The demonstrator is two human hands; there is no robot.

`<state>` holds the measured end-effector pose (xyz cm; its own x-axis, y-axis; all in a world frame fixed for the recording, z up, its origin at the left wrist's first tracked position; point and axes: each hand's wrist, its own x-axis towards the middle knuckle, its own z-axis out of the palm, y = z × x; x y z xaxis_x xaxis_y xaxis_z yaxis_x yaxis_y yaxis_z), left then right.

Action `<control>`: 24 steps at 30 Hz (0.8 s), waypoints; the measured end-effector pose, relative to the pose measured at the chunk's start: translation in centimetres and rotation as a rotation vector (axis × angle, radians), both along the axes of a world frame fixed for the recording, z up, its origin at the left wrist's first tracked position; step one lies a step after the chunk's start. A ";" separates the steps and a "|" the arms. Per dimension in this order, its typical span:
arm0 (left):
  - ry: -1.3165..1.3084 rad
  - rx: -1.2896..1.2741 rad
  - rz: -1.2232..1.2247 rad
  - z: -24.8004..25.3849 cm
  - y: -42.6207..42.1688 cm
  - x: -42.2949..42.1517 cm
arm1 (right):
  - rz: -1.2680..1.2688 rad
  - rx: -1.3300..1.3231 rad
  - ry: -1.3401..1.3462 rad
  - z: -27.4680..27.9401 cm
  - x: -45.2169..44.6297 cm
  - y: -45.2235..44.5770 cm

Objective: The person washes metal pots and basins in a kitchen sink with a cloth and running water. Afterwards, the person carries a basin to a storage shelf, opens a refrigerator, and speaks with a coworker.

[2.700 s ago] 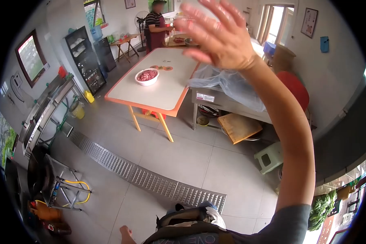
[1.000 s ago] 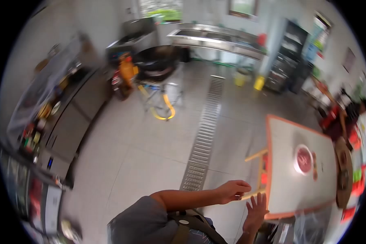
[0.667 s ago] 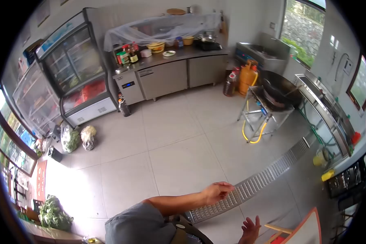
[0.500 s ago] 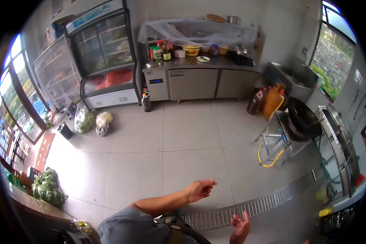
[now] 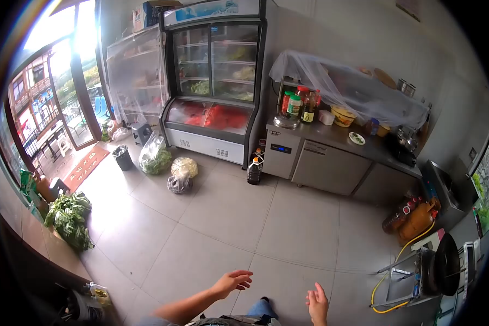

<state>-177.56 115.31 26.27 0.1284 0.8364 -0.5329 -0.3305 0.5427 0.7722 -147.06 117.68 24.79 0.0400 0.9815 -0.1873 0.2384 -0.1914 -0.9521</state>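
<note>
Low in the view, my left hand [image 5: 232, 284] hangs in the air over the tiled floor [image 5: 223, 228], its fingers loosely bent and apart, holding nothing. To its right, my right hand [image 5: 317, 303] is raised with one finger stretched up and the others partly curled. Nothing shows in it, and it touches nothing. A shoe tip and a blue trouser leg [image 5: 262, 308] appear between the two hands.
A glass-door display fridge [image 5: 255, 108] stands at the back beside a steel counter [image 5: 323, 165]. Bagged vegetables [image 5: 155, 160] and a leafy green bundle [image 5: 70, 217] lie left. A wok [image 5: 447, 265] on a stand, a gas cylinder [image 5: 418, 221] and a yellow hose [image 5: 383, 282] are right.
My view has turned left, bringing the doorway and fridge further in. The metal floor grating has left the view. My left hand sits lower and further left; both hands stay free of objects.
</note>
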 end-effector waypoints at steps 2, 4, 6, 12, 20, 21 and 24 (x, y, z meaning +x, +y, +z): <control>0.048 -0.016 0.088 -2.2 3.2 -3.9 | 0.018 0.057 -0.054 -0.2 -1.5 6.5; 0.077 -0.063 0.157 -3.9 6.7 -8.2 | 0.028 0.114 -0.139 0.0 -3.2 13.8; 0.088 -0.119 0.265 -5.2 9.5 -12.0 | 0.039 0.111 -0.155 1.5 -5.1 21.1; 0.018 -0.053 0.790 -4.3 16.3 -24.1 | 0.335 0.335 -0.083 7.0 -25.1 45.6; 0.093 -0.296 1.292 -10.9 23.0 -40.2 | 0.718 0.558 0.179 10.1 -56.9 62.0; 0.224 -0.284 1.244 -11.8 25.2 -43.7 | 0.673 0.515 0.221 10.1 -59.3 64.2; 0.501 -0.185 1.157 -11.8 33.2 -51.5 | 0.566 0.282 0.245 10.3 -63.7 72.5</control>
